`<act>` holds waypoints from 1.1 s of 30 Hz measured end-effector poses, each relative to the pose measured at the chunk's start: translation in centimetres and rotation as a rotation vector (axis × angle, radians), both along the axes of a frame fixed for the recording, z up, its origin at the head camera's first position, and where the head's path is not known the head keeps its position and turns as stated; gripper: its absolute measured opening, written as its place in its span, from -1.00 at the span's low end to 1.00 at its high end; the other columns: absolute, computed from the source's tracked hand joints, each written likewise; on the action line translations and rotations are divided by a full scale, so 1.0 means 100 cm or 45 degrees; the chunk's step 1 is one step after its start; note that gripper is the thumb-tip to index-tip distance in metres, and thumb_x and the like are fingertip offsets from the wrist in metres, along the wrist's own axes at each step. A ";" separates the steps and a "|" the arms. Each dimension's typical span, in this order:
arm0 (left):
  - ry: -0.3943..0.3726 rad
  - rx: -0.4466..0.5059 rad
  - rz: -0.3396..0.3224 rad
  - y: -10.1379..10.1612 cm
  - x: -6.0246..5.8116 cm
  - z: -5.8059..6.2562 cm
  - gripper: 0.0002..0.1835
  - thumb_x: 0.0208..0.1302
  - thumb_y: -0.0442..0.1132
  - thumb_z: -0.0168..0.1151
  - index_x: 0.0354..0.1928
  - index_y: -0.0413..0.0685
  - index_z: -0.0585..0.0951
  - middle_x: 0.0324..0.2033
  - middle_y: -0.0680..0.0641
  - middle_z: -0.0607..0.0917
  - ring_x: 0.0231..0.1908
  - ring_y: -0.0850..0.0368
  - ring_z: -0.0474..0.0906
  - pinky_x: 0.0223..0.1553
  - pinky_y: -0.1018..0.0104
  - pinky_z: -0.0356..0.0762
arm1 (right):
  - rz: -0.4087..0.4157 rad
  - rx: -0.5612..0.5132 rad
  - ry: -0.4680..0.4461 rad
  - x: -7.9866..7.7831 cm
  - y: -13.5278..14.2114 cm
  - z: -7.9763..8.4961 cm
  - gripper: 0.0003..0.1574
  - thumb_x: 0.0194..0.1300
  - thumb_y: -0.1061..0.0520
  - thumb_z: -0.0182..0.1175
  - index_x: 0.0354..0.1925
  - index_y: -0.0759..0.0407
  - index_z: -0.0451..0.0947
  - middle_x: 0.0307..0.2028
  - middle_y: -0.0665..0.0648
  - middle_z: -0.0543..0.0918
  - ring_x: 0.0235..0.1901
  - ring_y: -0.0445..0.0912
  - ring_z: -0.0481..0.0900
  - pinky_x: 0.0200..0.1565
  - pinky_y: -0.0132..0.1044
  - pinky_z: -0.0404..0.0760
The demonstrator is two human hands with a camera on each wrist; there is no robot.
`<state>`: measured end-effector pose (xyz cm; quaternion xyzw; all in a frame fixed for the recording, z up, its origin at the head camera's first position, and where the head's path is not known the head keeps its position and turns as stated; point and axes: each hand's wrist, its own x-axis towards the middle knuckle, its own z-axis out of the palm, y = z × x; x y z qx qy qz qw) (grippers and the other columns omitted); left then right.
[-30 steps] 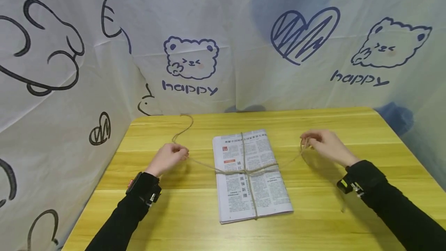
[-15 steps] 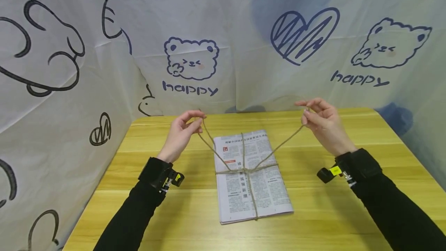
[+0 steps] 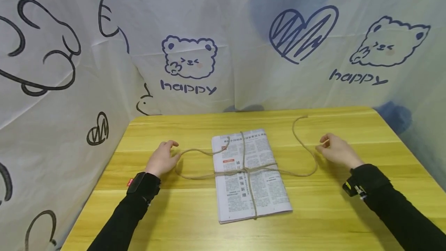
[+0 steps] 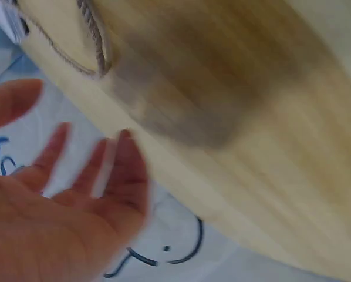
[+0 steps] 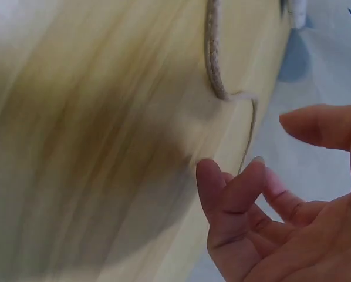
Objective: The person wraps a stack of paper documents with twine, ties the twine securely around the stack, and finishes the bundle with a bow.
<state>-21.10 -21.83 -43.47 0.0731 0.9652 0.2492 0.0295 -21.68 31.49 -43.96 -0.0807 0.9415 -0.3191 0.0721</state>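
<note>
A stack of folded newspapers [image 3: 233,196] lies on the table, bound crosswise with twine [image 3: 250,189] that crosses near its middle. One loose twine end loops out to the left and curls back over the newspaper's upper left; the other bends out to the right and up toward the back edge. My left hand [image 3: 163,159] is beside the left loop, fingers loosely bent and holding nothing. In the left wrist view, twine [image 4: 93,35] lies beyond the spread fingers. My right hand [image 3: 338,151] hovers right of the right end, thumb apart from the bent fingers, nothing between them.
The wooden table [image 3: 195,212] carries the bundle near its centre. A white cloth [image 3: 244,18] with printed bears and hearts hangs behind the table's back edge and along both sides. Each wrist wears a black strap with a small device.
Both hands have let go of the twine ends they held raised and moved apart and lower. The loose ends have dropped onto the newspapers and table.
</note>
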 end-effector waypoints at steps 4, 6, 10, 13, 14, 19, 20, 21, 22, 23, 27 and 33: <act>0.090 -0.098 -0.159 0.017 -0.007 -0.006 -0.53 0.30 -0.19 0.20 0.22 -0.16 0.42 0.15 -0.30 0.43 0.10 -0.33 0.32 0.09 -0.19 0.30 | -0.001 0.088 -0.019 -0.005 -0.012 -0.002 -0.32 0.31 -0.02 0.15 0.07 0.56 0.26 -0.14 0.50 0.51 -0.22 0.21 0.52 -0.25 -0.01 0.52; 0.078 -0.167 -0.202 0.026 -0.010 -0.010 -0.53 0.30 -0.16 0.22 0.22 -0.10 0.44 0.14 -0.26 0.45 0.10 -0.32 0.32 0.08 -0.20 0.31 | 0.014 0.127 -0.016 -0.008 -0.019 -0.005 -0.32 0.27 0.01 0.20 0.05 0.56 0.28 -0.19 0.45 0.53 -0.27 0.16 0.52 -0.29 -0.05 0.51; 0.028 -0.267 -0.187 0.041 -0.012 -0.016 -0.61 0.29 -0.08 0.21 0.12 -0.02 0.51 0.01 -0.17 0.50 0.00 -0.23 0.38 -0.01 -0.13 0.38 | 0.062 0.136 0.159 -0.012 -0.036 -0.014 -0.50 0.21 0.17 0.23 -0.01 0.51 0.38 -0.30 0.33 0.54 -0.38 0.07 0.49 -0.36 -0.09 0.48; 0.011 -0.310 -0.188 0.051 -0.012 -0.018 -0.75 0.28 -0.06 0.23 -0.08 0.01 0.56 -0.22 -0.07 0.53 -0.18 -0.10 0.41 -0.15 -0.01 0.41 | 0.180 0.041 0.333 -0.011 -0.054 -0.019 -0.61 0.22 0.27 0.19 -0.01 0.43 0.44 -0.24 0.30 0.55 -0.31 0.08 0.51 -0.30 -0.05 0.52; 0.008 -0.311 -0.201 0.054 -0.012 -0.018 -0.80 0.28 -0.06 0.23 -0.16 0.02 0.55 -0.29 -0.04 0.52 -0.23 -0.06 0.40 -0.18 0.04 0.40 | 0.244 0.005 0.374 -0.009 -0.062 -0.020 -0.61 0.23 0.28 0.18 0.02 0.41 0.45 -0.16 0.32 0.55 -0.24 0.11 0.52 -0.25 -0.02 0.53; 0.045 -0.243 -0.356 0.076 -0.011 -0.021 -0.85 0.28 -0.18 0.22 -0.41 -0.02 0.49 -0.47 0.01 0.45 -0.41 0.08 0.35 -0.33 0.20 0.35 | 0.563 -0.041 0.310 0.001 -0.092 -0.022 -0.42 0.33 0.21 0.13 0.28 0.28 0.32 0.21 0.32 0.39 -0.13 0.02 0.50 -0.18 -0.12 0.52; 0.059 -0.228 -0.382 0.081 -0.011 -0.022 -0.85 0.29 -0.21 0.21 -0.42 -0.04 0.49 -0.48 0.01 0.44 -0.42 0.09 0.34 -0.34 0.21 0.34 | 0.598 -0.013 0.309 0.002 -0.095 -0.022 -0.42 0.33 0.20 0.12 0.29 0.26 0.32 0.25 0.32 0.35 -0.16 -0.01 0.49 -0.19 -0.16 0.50; 0.075 -0.219 -0.404 0.085 -0.011 -0.022 -0.85 0.30 -0.24 0.20 -0.42 -0.06 0.48 -0.48 0.00 0.43 -0.43 0.09 0.33 -0.35 0.21 0.34 | 0.618 0.013 0.307 0.004 -0.098 -0.022 -0.44 0.35 0.19 0.11 0.29 0.26 0.33 0.26 0.31 0.33 -0.21 -0.05 0.48 -0.20 -0.19 0.48; 0.090 -0.216 -0.422 0.090 -0.011 -0.022 -0.86 0.30 -0.28 0.18 -0.42 -0.07 0.48 -0.49 0.00 0.42 -0.44 0.10 0.33 -0.36 0.22 0.34 | 0.625 0.042 0.312 0.006 -0.099 -0.022 -0.46 0.35 0.18 0.11 0.27 0.25 0.36 0.27 0.31 0.32 -0.26 -0.10 0.46 -0.21 -0.21 0.47; 0.105 -0.217 -0.429 0.094 -0.012 -0.023 -0.86 0.31 -0.30 0.17 -0.43 -0.09 0.48 -0.49 -0.01 0.42 -0.44 0.10 0.33 -0.36 0.23 0.34 | 0.628 0.070 0.324 0.008 -0.100 -0.021 -0.49 0.35 0.17 0.11 0.24 0.25 0.40 0.26 0.30 0.32 -0.29 -0.12 0.45 -0.23 -0.23 0.46; 0.129 -0.199 -0.421 0.105 -0.014 -0.025 -0.90 0.30 -0.32 0.18 -0.40 -0.10 0.52 -0.49 0.00 0.46 -0.45 0.10 0.35 -0.36 0.23 0.37 | 0.630 0.069 0.323 0.016 -0.093 -0.021 -0.57 0.33 0.19 0.13 0.15 0.26 0.48 0.18 0.27 0.38 -0.37 -0.20 0.44 -0.31 -0.30 0.48; 0.088 0.224 -0.251 0.099 -0.019 -0.019 -0.90 0.28 -0.29 0.22 -0.25 -0.17 0.65 -0.37 -0.03 0.65 -0.38 0.12 0.51 -0.28 0.20 0.50 | 0.343 -0.066 0.484 0.016 -0.064 -0.017 -0.72 0.23 0.32 0.18 -0.06 0.37 0.53 -0.19 0.26 0.54 -0.37 -0.07 0.48 -0.38 -0.20 0.53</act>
